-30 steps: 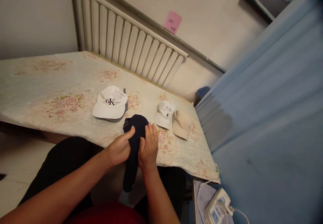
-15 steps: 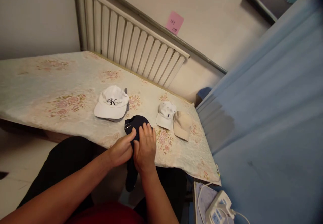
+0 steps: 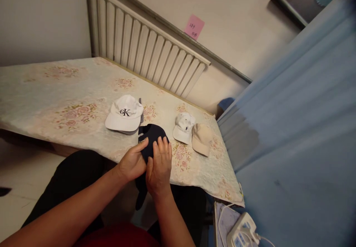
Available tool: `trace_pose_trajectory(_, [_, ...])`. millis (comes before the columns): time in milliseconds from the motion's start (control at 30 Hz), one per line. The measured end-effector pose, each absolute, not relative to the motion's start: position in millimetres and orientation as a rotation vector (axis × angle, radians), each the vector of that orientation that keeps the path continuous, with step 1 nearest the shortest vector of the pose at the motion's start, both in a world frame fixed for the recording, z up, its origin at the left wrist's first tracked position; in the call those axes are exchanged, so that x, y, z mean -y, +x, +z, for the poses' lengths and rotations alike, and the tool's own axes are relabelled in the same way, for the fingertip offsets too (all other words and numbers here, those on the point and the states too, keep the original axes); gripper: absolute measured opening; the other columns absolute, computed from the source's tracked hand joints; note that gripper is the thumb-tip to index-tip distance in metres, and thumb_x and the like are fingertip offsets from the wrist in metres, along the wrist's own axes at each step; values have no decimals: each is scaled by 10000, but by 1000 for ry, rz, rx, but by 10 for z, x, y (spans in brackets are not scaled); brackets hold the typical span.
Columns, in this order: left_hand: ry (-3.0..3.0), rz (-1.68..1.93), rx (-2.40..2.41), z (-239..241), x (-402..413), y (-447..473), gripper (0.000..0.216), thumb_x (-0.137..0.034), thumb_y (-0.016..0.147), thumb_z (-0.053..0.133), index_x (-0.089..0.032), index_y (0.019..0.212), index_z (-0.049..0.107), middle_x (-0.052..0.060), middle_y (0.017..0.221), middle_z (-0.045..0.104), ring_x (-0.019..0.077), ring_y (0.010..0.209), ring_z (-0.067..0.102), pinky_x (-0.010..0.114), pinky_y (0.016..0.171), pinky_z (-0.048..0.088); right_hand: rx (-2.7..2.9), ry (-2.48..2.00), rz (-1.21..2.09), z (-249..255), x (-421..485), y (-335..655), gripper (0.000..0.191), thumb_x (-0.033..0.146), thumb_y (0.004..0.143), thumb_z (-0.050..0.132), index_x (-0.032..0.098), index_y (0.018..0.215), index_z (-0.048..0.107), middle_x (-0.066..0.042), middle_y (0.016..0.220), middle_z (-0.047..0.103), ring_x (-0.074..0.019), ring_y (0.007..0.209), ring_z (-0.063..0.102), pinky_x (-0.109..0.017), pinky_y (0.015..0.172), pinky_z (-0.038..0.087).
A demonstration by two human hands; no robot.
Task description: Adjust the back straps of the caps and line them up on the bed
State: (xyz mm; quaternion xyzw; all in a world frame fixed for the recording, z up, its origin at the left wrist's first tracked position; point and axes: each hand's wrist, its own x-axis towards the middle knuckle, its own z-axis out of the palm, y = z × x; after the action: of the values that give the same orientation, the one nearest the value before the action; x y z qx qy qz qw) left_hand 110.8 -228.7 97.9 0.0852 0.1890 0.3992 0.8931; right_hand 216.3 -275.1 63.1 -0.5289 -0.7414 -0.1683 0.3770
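A dark navy cap (image 3: pixel 151 132) is between my two hands above the near edge of the bed, its strap end towards the upper left and its brim hanging down below. My left hand (image 3: pixel 134 161) grips the cap's left side, thumb on top and the other fingers hidden beneath. Stretched flat, the fingers of my right hand (image 3: pixel 160 161) lie against the right side of its crown. Beyond to the left sits a white cap with black letters (image 3: pixel 124 113), with a grey cap partly showing under it. A small white cap (image 3: pixel 183 127) and a beige cap (image 3: pixel 201 138) rest side by side to the right.
The caps lie on a flowered bed cover (image 3: pixel 69 95). A radiator (image 3: pixel 144 43) stands behind it along the wall. A blue curtain (image 3: pixel 289 128) hangs at the right. On a low surface at the lower right is a white power strip (image 3: pixel 241 230) with cables.
The navy cap has tilted and turned slightly in my hands, its hanging brim shifting a little left. My left thumb has moved slightly. The other caps have stayed in place.
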Motion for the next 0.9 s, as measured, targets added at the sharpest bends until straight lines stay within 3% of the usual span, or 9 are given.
trace_pose_trajectory(333, [127,684,-508,1054,2327,1080,532,-482,942,413,-118,1299,562,141,1055,729,261,1041,674,387,970,487,1965,-1333,-509,625,2754,2101,469,186,929,407,81,1386,402,-172,1451,454,-276,1458,211,-582,1146,250])
trace_pose_trajectory(500, [180,799,-355,975,2343,1101,435,-349,966,418,-147,1330,545,122,1114,717,236,1074,659,372,1017,455,1889,-1429,-430,598,2699,2240,477,192,949,395,104,1417,374,-167,1449,462,-262,1452,232,-580,1137,270])
trace_pose_trajectory(700, [182,794,-338,919,2307,1117,387,-253,961,425,-106,1278,591,140,1079,729,242,1043,673,380,1007,468,1640,-1519,-271,526,2667,2406,459,227,979,336,116,1421,383,-187,1428,481,-236,1380,386,-496,1069,416])
trace_pose_trajectory(900, [182,788,-477,943,2298,1148,299,-251,955,448,-108,1026,701,120,979,745,203,926,705,310,915,522,1911,-1349,-428,667,2719,2136,513,250,962,376,97,1449,326,-178,1451,457,-261,1441,264,-552,1130,308])
